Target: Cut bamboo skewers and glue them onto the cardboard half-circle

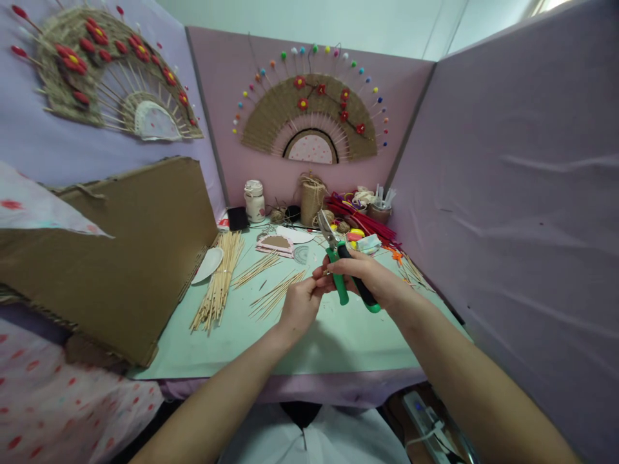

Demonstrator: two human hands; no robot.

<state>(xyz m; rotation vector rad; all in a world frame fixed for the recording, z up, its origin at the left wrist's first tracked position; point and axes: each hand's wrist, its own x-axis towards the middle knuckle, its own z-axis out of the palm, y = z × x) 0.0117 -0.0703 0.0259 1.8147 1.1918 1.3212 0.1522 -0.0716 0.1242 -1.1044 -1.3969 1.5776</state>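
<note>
Right hand point(365, 274) grips shears point(343, 283); left hand point(300, 301) pinches, contents unclear. Likely cutting step; next calls for steady aim.

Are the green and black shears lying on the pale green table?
No, the right hand holds the shears above the table.

Stick bundle point(217, 283) on table point(348, 351), jar point(255, 202) behind, shears point(342, 291) right

Light is soft, shadows faint, edges stretched.
</note>
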